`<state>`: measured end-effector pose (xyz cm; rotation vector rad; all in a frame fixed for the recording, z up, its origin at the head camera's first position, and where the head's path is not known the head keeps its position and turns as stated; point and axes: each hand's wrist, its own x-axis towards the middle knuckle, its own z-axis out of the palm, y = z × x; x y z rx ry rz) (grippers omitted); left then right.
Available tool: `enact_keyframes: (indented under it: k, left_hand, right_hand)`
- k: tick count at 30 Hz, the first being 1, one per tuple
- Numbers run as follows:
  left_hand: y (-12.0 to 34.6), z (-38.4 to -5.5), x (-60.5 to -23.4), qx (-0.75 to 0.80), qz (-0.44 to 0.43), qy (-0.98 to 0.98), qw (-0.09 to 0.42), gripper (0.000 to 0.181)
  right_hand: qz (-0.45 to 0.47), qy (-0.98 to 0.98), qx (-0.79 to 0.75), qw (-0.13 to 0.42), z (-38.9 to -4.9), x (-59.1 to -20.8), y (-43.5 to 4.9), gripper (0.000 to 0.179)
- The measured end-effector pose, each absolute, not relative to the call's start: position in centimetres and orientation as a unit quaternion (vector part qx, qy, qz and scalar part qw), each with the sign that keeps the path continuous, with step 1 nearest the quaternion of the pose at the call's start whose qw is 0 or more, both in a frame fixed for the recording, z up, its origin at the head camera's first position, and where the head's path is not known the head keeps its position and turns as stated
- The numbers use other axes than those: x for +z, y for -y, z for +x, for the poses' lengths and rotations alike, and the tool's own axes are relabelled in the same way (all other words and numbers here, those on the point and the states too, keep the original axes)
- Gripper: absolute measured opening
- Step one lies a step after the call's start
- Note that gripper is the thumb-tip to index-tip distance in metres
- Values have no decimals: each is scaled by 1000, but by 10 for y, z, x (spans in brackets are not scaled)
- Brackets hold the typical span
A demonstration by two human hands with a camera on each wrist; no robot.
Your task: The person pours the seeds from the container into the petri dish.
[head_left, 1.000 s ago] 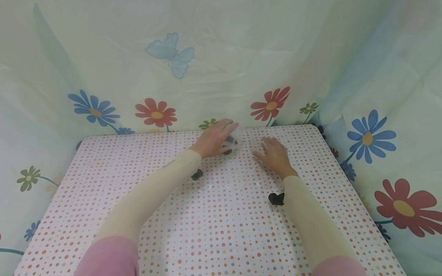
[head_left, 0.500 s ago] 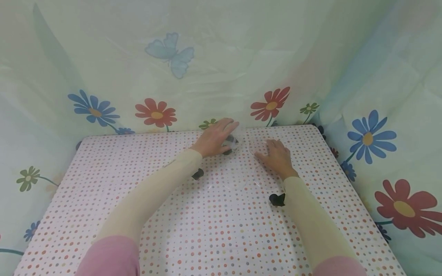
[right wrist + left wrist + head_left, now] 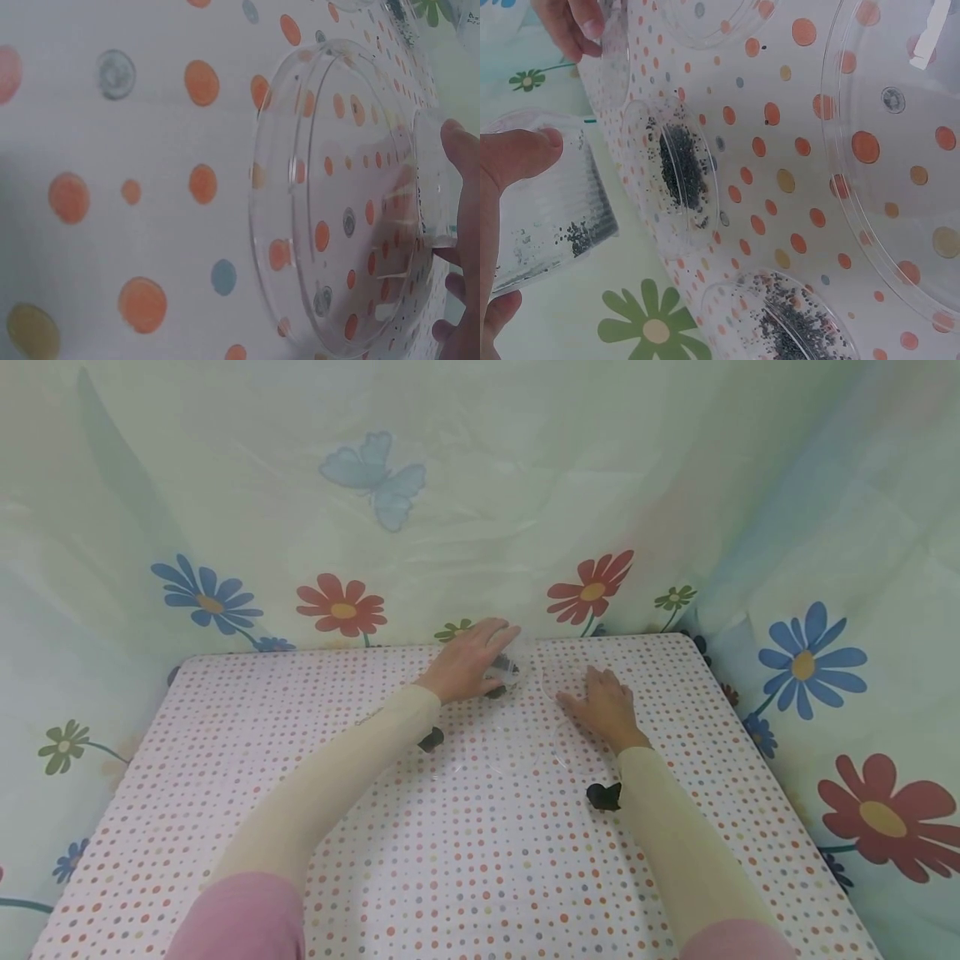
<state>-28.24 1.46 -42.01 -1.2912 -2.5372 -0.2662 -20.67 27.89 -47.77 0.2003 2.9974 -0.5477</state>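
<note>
My left hand (image 3: pixel 468 662) holds a clear plastic container (image 3: pixel 555 214) with a ridged side, thumb across it. Some black granules are gathered low inside it. My right hand (image 3: pixel 606 708) lies at the far right, thumb and fingers spread beside a clear round dish (image 3: pixel 436 176) near the table's far edge. In the left wrist view, a clear dish (image 3: pixel 681 169) holds a heap of black granules. A second dish (image 3: pixel 799 319) nearer the camera also holds granules. Another large clear dish (image 3: pixel 330 202) lies closer to my right wrist.
A dotted sheet covers the table (image 3: pixel 465 868). Several clear dishes sit in its far middle, faint against the dots. A flowered cloth (image 3: pixel 465 543) hangs right behind the far edge. Black wrist straps (image 3: pixel 603 796) show under the forearms.
My right hand has drawn slightly back and to the right from the far dish, which stays in place. The left hand with the container has hardly moved.
</note>
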Motion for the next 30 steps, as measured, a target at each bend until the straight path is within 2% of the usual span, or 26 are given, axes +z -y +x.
enact_keyframes:
  k: [14, 30]
  left_hand:
    - [-15, -283, -422, -95, -453, 875, 145, 83]
    - [-19, -282, -416, -96, -450, 875, 148, 81]
  right_hand:
    - [50, -984, -168, 33, -207, -479, -275, 89]
    - [52, -983, -171, 48, -207, -474, -266, 85]
